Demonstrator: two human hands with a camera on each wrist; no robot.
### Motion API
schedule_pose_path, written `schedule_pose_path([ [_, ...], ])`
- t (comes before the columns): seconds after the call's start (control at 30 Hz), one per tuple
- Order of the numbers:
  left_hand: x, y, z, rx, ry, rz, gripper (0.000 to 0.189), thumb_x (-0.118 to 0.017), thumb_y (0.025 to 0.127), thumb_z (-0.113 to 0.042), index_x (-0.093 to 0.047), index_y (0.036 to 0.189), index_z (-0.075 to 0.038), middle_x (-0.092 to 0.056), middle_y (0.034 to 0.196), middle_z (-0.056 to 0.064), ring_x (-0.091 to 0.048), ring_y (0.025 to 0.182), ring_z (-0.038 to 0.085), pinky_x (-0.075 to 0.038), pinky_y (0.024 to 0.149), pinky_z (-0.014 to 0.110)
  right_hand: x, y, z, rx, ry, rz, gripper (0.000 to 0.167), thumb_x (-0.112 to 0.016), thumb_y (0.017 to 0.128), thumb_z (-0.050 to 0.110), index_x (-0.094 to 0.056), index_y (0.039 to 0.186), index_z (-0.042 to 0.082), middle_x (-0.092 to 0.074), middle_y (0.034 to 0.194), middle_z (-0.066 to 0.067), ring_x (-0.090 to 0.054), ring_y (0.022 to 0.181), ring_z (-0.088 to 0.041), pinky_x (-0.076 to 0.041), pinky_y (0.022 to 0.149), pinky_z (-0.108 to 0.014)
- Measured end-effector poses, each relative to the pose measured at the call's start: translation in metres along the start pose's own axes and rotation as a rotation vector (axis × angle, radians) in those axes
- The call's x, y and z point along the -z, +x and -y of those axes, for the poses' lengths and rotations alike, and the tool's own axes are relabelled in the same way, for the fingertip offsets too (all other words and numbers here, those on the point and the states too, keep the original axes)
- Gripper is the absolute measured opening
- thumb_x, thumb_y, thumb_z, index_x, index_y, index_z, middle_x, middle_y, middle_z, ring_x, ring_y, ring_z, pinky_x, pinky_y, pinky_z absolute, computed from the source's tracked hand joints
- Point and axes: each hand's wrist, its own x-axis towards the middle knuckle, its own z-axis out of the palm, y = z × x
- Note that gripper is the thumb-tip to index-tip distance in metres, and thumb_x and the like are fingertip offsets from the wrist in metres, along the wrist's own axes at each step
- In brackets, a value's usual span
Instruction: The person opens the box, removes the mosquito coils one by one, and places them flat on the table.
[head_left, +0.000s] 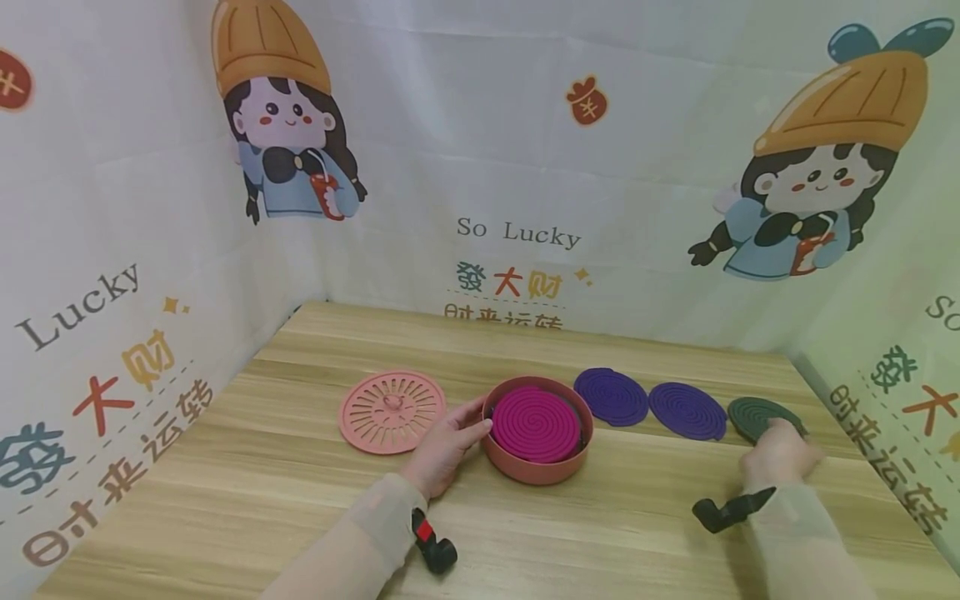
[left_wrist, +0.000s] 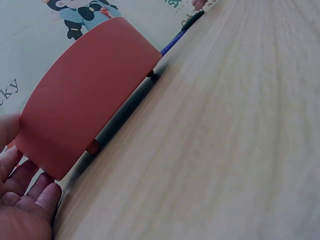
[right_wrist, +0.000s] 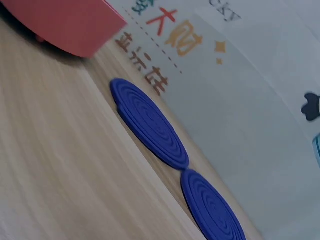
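My left hand grips the left side of a round reddish mosquito coil box, thumb at the rim and fingers along the outer wall and under its edge. Inside lies a magenta mosquito coil. The box's small feet show in the left wrist view. At the right, my right hand is over the near edge of a dark green mosquito coil. Its fingertips are mostly hidden by the hand in the head view, so I cannot tell whether they pinch the coil.
Two purple-blue mosquito coils, one by the box and one farther right, lie flat in a row with the green one. A pink slotted lid with a small knob lies left of the box. Printed cloth hangs around the wooden table.
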Motion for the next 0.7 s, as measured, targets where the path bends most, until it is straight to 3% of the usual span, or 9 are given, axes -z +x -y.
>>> schedule_pose_path([
  [0.13, 0.000, 0.001, 0.001, -0.001, -0.001, -0.002, 0.052, -0.057, 0.097, -0.017, -0.042, 0.146, -0.009, -0.041, 0.149, 0.011, -0.029, 0.140, 0.027, -0.018, 0.115, 0.050, -0.005, -0.011, -0.010, 0.047, -0.170, 0.105, 0.070, -0.046, 0.097, 0.008, -0.007, 0.154, 0.018, -0.006, 0.158, 0.007, -0.014, 0.138, -0.004, -0.017, 0.109, -0.014],
  [0.23, 0.000, 0.001, 0.001, 0.002, -0.004, -0.006, 0.052, -0.057, 0.097, -0.016, -0.042, 0.146, -0.009, -0.042, 0.148, 0.011, -0.031, 0.139, 0.027, -0.020, 0.114, 0.048, -0.009, -0.016, -0.017, 0.056, -0.310, 0.190, 0.069, -0.046, 0.098, 0.014, -0.006, 0.154, 0.013, -0.020, 0.151, 0.003, -0.032, 0.126, -0.008, -0.023, 0.109, -0.018],
  [0.33, 0.000, 0.001, 0.001, -0.005, 0.002, -0.003, 0.052, -0.057, 0.097, -0.015, -0.042, 0.146, -0.007, -0.042, 0.147, 0.013, -0.033, 0.138, 0.027, -0.022, 0.114, 0.048, -0.015, -0.020, -0.023, 0.075, -0.408, 0.273, 0.068, -0.045, 0.098, 0.016, -0.007, 0.154, 0.009, -0.030, 0.143, 0.002, -0.037, 0.112, -0.005, -0.028, 0.108, -0.022],
  [0.4, -0.001, 0.002, 0.001, -0.007, 0.002, 0.001, 0.052, -0.056, 0.097, -0.014, -0.041, 0.146, -0.006, -0.042, 0.147, 0.013, -0.033, 0.138, 0.027, -0.023, 0.114, 0.047, -0.018, -0.023, -0.028, 0.104, -0.474, 0.335, 0.069, -0.045, 0.099, 0.017, -0.005, 0.154, 0.005, -0.030, 0.144, -0.007, -0.038, 0.123, -0.014, -0.028, 0.110, -0.025],
  [0.53, -0.001, 0.002, 0.001, -0.001, -0.004, 0.001, 0.052, -0.057, 0.097, -0.014, -0.042, 0.146, -0.007, -0.043, 0.147, 0.012, -0.033, 0.138, 0.026, -0.023, 0.114, 0.046, -0.023, -0.030, -0.037, 0.139, -0.551, 0.461, 0.068, -0.044, 0.100, 0.019, -0.005, 0.153, 0.000, -0.014, 0.156, -0.015, -0.026, 0.138, -0.023, -0.025, 0.114, -0.031],
  [0.7, 0.000, 0.002, 0.001, -0.014, -0.003, 0.004, 0.051, -0.055, 0.097, -0.013, -0.041, 0.146, -0.005, -0.042, 0.148, 0.014, -0.033, 0.138, 0.028, -0.023, 0.114, 0.047, -0.030, -0.036, -0.046, 0.168, -0.613, 0.589, 0.061, -0.047, 0.100, 0.014, -0.016, 0.149, -0.004, -0.032, 0.141, -0.011, -0.041, 0.117, -0.013, -0.029, 0.111, -0.031],
])
